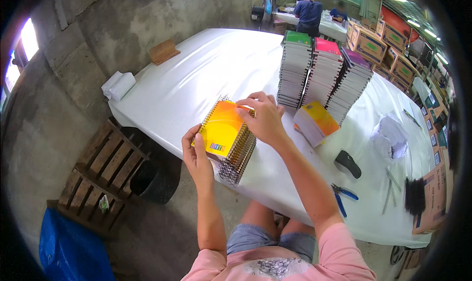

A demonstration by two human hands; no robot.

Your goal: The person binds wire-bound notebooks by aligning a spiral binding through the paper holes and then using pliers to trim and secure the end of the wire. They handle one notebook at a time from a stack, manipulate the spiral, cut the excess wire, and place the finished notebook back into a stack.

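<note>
A yellow-and-orange spiral notebook (220, 125) lies on top of a pile of wire-bound notebooks (241, 155) near the table's front edge. The coils of the pile stick out on its right side and toward me. My left hand (196, 150) is closed on the left edge of the top notebook, thumb by the cover. With bent fingers and thumb, my right hand (264, 117) holds its far right corner. Right of that hand, a stack of loose yellow-orange covered pages (316, 123) sits tilted on the table.
Tall stacks of green (297, 39), pink (327, 46) and purple (355, 59) notebooks stand behind. Blue-handled pliers (344, 195), a dark block-like object (347, 164), loose wire coils (391, 187) and crumpled plastic (390, 136) lie rightward. A black bin (156, 182) stands below left.
</note>
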